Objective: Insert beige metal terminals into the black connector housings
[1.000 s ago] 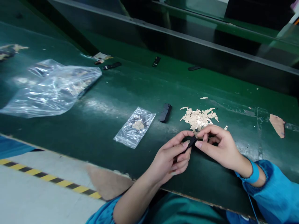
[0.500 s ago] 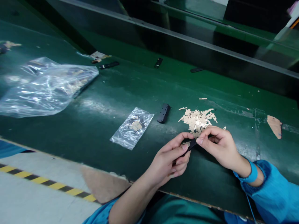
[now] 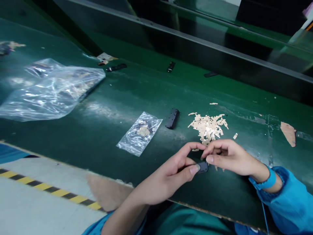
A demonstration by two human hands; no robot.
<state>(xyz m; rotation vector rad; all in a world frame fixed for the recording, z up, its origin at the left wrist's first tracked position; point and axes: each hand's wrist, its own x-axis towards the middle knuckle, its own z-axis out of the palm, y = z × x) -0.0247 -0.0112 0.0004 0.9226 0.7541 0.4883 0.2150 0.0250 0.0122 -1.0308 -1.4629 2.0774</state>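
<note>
Between the thumb and fingers of my left hand (image 3: pixel 171 176) is a small black plastic housing (image 3: pixel 203 167), its far end showing past the thumb. My left index finger is lifted and reaches toward the right fingertips. Just above the housing, my right hand (image 3: pixel 230 158) has thumb and fingers curled closely together; whatever they may hold is hidden. Behind both hands lies a loose pile of small pale flat metal pieces (image 3: pixel 207 125). Another black housing with small holes (image 3: pixel 172 118) rests on the green table, left of the pile.
A small clear bag (image 3: pixel 139 133) with pale pieces inside lies left of the second housing. Farther left is a large clear plastic bag (image 3: pixel 56 91). Black parts (image 3: pixel 171 67) lie along the back ledge. A brown scrap (image 3: pixel 288 133) is at the right.
The black housing has tilted and moved down a little in my left hand, and the left index finger has lifted off. My right hand has shifted slightly down and right.
</note>
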